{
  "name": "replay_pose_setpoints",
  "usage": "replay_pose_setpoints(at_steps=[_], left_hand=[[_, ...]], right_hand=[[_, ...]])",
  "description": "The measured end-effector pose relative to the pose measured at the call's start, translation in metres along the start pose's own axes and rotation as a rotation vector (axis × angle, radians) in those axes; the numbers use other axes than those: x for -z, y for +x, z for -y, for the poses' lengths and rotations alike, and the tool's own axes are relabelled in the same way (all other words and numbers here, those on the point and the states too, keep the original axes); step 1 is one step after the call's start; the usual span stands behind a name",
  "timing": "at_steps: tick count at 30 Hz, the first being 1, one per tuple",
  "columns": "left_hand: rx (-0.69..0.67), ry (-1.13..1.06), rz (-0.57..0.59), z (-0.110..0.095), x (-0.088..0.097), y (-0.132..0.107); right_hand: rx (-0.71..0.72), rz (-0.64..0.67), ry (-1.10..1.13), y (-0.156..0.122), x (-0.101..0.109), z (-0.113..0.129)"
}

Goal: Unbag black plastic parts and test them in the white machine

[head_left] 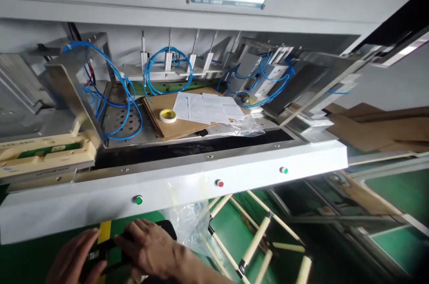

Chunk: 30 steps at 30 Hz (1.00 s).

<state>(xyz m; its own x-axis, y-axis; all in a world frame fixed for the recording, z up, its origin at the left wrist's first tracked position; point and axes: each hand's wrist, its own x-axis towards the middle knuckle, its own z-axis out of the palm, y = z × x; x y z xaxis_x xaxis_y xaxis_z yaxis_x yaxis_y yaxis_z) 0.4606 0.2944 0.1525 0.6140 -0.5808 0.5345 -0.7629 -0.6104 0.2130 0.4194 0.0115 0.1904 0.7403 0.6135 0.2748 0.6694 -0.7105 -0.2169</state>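
Both my hands are low at the bottom left, below the white front panel (174,190) of a machine. My left hand (72,259) curls its fingers round the left end of a flat black object (107,248). My right hand (150,246) lies over the object's right part with fingers pressed on it. What the black object is I cannot make out. A clear plastic bag (191,221) hangs just right of my right hand.
Inside the machine lie brown cardboard sheets (167,116), a tape roll (168,115), white papers (208,107) and blue tubing (117,92). The panel bears green buttons (138,199) and a red one (219,183). A roller rack (254,239) stands lower right, more cardboard (378,127) at right.
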Motion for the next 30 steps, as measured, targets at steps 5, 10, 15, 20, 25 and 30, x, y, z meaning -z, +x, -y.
replay_pose_setpoints(at_steps=[5, 10, 15, 20, 25, 30], left_hand=[[-0.029, -0.02, 0.187, -0.074, -0.05, 0.035], [0.051, -0.012, 0.236, -0.121, -0.071, 0.079], [0.019, 0.111, 0.192, -0.13, -0.067, 0.137], [0.008, 0.148, 0.161, -0.109, -0.074, 0.191], [0.066, 0.058, 0.107, -0.075, -0.088, 0.225], [-0.028, 0.037, 0.177, -0.062, -0.1, 0.232]], right_hand=[[-0.094, 0.079, 0.053, -0.058, 0.03, -0.03], [-0.216, -0.063, 0.058, -0.119, 0.06, -0.073], [-0.263, -0.227, -0.054, -0.149, 0.089, -0.125], [-0.335, -0.399, -0.105, -0.14, 0.092, -0.164], [-0.455, -0.508, -0.123, -0.139, 0.054, -0.154], [-0.424, -0.414, -0.207, -0.148, 0.017, -0.141]])
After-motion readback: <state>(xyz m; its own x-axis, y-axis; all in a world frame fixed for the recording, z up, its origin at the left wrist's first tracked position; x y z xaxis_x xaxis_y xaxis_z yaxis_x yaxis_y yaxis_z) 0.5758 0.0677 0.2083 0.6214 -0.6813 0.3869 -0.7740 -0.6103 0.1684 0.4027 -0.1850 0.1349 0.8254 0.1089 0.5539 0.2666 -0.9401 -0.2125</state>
